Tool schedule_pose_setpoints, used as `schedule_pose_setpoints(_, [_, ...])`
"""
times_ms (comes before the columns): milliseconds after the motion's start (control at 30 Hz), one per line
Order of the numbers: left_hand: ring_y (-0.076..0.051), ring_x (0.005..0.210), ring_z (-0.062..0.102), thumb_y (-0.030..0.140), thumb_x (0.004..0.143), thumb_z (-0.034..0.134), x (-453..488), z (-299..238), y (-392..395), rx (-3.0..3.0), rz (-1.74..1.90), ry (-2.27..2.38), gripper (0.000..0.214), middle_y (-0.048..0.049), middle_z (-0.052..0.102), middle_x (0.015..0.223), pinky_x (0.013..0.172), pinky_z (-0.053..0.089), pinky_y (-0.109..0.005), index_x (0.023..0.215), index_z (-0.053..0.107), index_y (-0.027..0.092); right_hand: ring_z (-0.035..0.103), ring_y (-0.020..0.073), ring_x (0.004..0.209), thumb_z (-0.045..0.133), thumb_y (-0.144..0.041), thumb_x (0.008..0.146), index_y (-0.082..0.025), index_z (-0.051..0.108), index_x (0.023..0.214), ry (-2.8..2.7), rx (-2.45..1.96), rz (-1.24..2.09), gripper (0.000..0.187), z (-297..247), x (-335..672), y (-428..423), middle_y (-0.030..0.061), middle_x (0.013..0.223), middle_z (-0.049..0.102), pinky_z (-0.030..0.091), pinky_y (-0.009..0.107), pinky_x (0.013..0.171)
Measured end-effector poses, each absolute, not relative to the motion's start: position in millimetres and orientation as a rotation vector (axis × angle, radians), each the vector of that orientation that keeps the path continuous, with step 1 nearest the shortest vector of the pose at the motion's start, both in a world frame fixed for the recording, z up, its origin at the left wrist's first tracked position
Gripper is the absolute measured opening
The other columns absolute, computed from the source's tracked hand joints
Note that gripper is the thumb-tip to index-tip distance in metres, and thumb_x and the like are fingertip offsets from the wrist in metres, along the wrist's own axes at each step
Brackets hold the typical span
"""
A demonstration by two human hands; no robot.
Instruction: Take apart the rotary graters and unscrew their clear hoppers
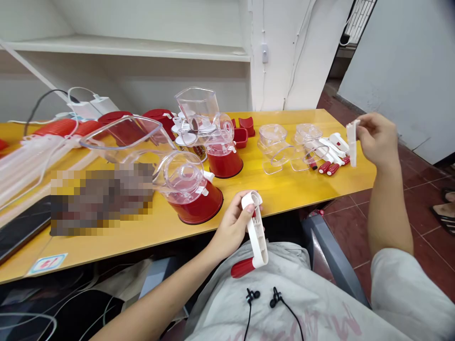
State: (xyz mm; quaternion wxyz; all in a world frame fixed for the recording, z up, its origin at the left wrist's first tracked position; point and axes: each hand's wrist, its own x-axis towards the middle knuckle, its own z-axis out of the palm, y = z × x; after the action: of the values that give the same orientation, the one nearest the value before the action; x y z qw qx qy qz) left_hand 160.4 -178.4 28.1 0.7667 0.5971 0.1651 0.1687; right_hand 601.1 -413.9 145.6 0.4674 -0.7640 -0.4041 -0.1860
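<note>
My left hand point(231, 228) grips a white plastic crank handle point(258, 233) with a red knob point(242, 268) over my lap. My right hand point(377, 139) is raised past the table's right end, pinching a small flat white plastic part point(352, 142). The nearest thing to my left hand is a clear jar with a red base point(197, 204). Behind it stands a similar red-based jar point(224, 163). Loose clear jars point(273, 142) and a heap of white-and-red handles point(329, 158) lie close to my right hand.
The yellow table point(284, 189) also holds red ribbed parts point(60, 128), red pieces point(246, 125), and a dark tablet point(21, 227). A pixelated patch point(101, 201) hides part of it. White shelving stands behind. A sandaled foot point(446, 213) rests on the red tile floor at right.
</note>
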Motion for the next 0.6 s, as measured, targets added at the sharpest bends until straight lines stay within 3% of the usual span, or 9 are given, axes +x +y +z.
schedule_pose_setpoints(67, [-0.022, 0.083, 0.084, 0.099, 0.098, 0.103, 162.0, 27.2, -180.4, 1.272, 0.372, 0.362, 0.098, -0.0035, 0.082, 0.119, 0.064, 0.073, -0.033, 0.151, 0.062, 0.028, 0.087, 0.0138, 0.092, 0.070, -0.014, 0.119, -0.008, 0.091, 0.123, -0.939, -2.161, -0.349, 0.022, 154.6, 647.2, -401.5, 0.0167, 0.112, 0.094, 0.063, 0.038, 0.092])
schedule_pose_setpoints(133, [-0.021, 0.084, 0.083, 0.098, 0.095, 0.106, 163.1, 27.4, -182.2, 1.237, 0.373, 0.377, 0.099, -0.0027, 0.082, 0.119, 0.066, 0.074, -0.033, 0.150, 0.062, 0.029, 0.085, 0.0183, 0.096, 0.076, -0.002, 0.111, -0.010, 0.092, 0.114, -0.952, -2.281, -0.303, 0.018, 153.4, 675.2, -382.4, 0.0155, 0.108, 0.094, 0.064, 0.041, 0.103])
schedule_pose_setpoints(233, [-0.018, 0.077, 0.081, 0.096, 0.087, 0.113, 163.5, 29.8, -183.4, 1.171, 0.360, 0.421, 0.105, 0.0019, 0.079, 0.113, 0.069, 0.078, -0.036, 0.148, 0.058, 0.030, 0.083, 0.0282, 0.104, 0.081, 0.003, 0.102, -0.013, 0.091, 0.105, -0.969, -2.423, -0.222, 0.019, 140.8, 691.5, -357.3, 0.0204, 0.113, 0.094, 0.065, 0.048, 0.112])
schedule_pose_setpoints(333, [-0.018, 0.073, 0.081, 0.093, 0.083, 0.117, 163.0, 33.4, -184.8, 1.135, 0.348, 0.451, 0.107, 0.0061, 0.074, 0.109, 0.068, 0.079, -0.037, 0.145, 0.054, 0.032, 0.083, 0.0327, 0.115, 0.078, 0.000, 0.102, -0.011, 0.092, 0.122, -0.945, -2.481, -0.218, 0.027, 129.3, 686.6, -350.3, 0.0288, 0.141, 0.092, 0.064, 0.054, 0.122])
schedule_pose_setpoints(400, [-0.017, 0.073, 0.082, 0.089, 0.083, 0.119, 163.3, 35.4, -187.9, 1.128, 0.360, 0.450, 0.106, 0.0071, 0.073, 0.112, 0.065, 0.078, -0.035, 0.143, 0.050, 0.033, 0.084, 0.0329, 0.123, 0.074, -0.006, 0.107, -0.013, 0.089, 0.139, -0.921, -2.391, -0.320, 0.036, 126.9, 665.0, -358.0, 0.0287, 0.157, 0.087, 0.065, 0.053, 0.125])
schedule_pose_setpoints(433, [-0.017, 0.074, 0.083, 0.085, 0.083, 0.120, 164.0, 36.0, -190.2, 1.125, 0.372, 0.443, 0.106, 0.0074, 0.072, 0.114, 0.064, 0.077, -0.034, 0.142, 0.048, 0.034, 0.085, 0.0328, 0.122, 0.074, -0.012, 0.110, -0.015, 0.088, 0.141, -0.909, -2.271, -0.393, 0.034, 127.2, 645.7, -365.3, 0.0266, 0.155, 0.088, 0.068, 0.052, 0.121])
schedule_pose_setpoints(500, [-0.019, 0.078, 0.086, 0.078, 0.085, 0.121, 166.8, 36.6, -195.9, 1.126, 0.399, 0.415, 0.106, 0.0081, 0.070, 0.116, 0.062, 0.074, -0.031, 0.141, 0.043, 0.036, 0.085, 0.0302, 0.097, 0.080, -0.033, 0.116, -0.024, 0.087, 0.122, -0.945, -1.885, -0.441, 0.013, 128.9, 587.5, -385.4, 0.0172, 0.118, 0.093, 0.072, 0.046, 0.092])
schedule_pose_setpoints(600, [-0.022, 0.083, 0.088, 0.070, 0.091, 0.119, 174.3, 37.6, -201.6, 1.162, 0.436, 0.339, 0.102, 0.0083, 0.067, 0.114, 0.060, 0.070, -0.028, 0.144, 0.039, 0.038, 0.065, 0.0227, 0.054, 0.092, -0.055, 0.116, -0.036, 0.084, 0.100, -1.301, -1.274, -0.233, 0.026, 130.8, 463.7, -423.2, 0.0008, 0.071, 0.075, 0.060, 0.041, 0.056])
